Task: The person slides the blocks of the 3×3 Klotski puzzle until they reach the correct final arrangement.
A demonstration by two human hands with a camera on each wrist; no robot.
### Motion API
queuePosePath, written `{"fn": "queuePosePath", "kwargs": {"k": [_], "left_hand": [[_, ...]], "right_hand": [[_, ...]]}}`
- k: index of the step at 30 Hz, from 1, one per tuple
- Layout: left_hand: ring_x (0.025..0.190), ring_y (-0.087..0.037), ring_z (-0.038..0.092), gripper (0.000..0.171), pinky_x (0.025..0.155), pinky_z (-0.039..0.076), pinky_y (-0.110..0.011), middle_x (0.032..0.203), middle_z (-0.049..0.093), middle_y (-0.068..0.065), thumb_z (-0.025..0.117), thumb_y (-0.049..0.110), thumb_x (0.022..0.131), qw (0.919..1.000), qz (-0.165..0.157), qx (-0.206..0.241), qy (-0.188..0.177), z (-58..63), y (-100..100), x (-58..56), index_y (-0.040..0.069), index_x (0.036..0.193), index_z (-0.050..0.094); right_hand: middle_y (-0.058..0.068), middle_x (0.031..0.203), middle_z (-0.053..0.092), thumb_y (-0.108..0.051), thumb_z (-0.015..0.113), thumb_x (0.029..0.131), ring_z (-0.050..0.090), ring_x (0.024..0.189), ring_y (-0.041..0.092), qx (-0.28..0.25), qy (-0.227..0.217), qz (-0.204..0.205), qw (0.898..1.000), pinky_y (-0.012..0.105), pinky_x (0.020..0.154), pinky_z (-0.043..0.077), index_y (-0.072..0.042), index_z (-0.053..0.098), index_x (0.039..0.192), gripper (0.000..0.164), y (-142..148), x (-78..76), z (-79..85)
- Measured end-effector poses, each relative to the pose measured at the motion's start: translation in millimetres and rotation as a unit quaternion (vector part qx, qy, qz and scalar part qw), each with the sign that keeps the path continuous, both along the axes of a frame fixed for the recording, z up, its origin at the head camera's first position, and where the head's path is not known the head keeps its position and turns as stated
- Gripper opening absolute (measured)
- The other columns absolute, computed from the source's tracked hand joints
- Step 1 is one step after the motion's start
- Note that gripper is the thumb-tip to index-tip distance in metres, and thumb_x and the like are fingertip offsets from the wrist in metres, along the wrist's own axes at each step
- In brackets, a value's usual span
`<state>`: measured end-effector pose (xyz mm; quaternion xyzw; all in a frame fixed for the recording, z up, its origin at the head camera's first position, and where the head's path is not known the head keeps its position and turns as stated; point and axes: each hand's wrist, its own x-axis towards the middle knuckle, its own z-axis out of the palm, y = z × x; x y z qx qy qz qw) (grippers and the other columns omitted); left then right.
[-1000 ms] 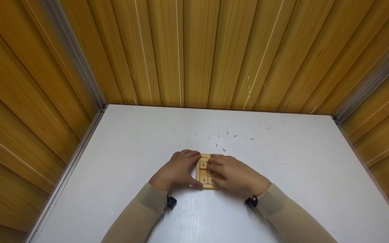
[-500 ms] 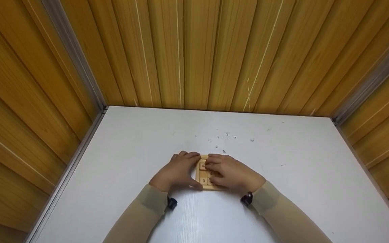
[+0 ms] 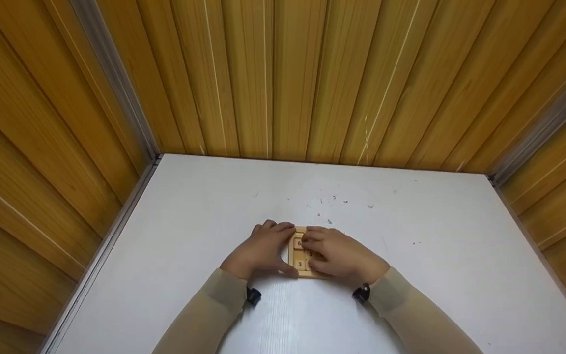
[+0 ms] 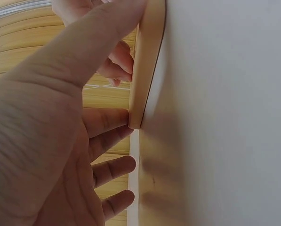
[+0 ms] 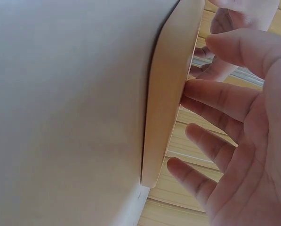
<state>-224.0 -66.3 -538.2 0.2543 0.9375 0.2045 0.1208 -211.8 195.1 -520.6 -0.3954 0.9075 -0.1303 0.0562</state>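
Note:
A wooden number slide puzzle lies flat on the white table in the head view. Its tile 3 shows at the lower left, and a tile that reads 6 in the earlier frames is partly covered above it. An open slot lies between these two. My left hand holds the frame's left side, thumb at the near edge and index finger at the far corner. My right hand lies over the right half, hiding most tiles there. In the right wrist view, its index and middle fingertips touch the puzzle's top, with the thumb raised.
The white table spreads out around the puzzle, with small dark marks beyond it. Wood-patterned panels close off the back and both sides. A dark device sits on each wrist.
My right hand has shifted slightly left over the tiles, covering the 2 and part of the 6. The left hand keeps its hold on the frame. The head view has moved a little.

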Motion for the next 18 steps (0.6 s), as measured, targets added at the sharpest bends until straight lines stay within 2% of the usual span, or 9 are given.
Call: {"fn": "queuePosePath", "kwargs": {"k": [12,18], "left_hand": [[0.161,-0.028,0.043,0.120,0.138,0.034,-0.054,0.178,0.049,0.004,0.099,0.069,0.076,1.0000,-0.006,-0.001,0.008,2.9,0.3,0.4,0.018,0.173,0.049],[0.161,-0.027,0.043,0.119,0.138,0.033,-0.053,0.179,0.049,0.004,0.099,0.067,0.076,0.9999,-0.009,-0.003,0.005,2.7,-0.1,0.8,0.017,0.173,0.049]], "right_hand": [[0.007,0.165,0.065,-0.030,0.066,0.110,0.051,0.164,0.031,0.009,0.010,-0.002,1.000,0.054,0.137,0.041,-0.008,0.072,0.152,0.048,-0.2,4.4,-0.1],[0.003,0.165,0.064,-0.032,0.066,0.109,0.049,0.165,0.028,0.011,0.005,-0.004,1.000,0.052,0.137,0.041,-0.011,0.072,0.153,0.049,0.4,7.7,-1.9]]}}
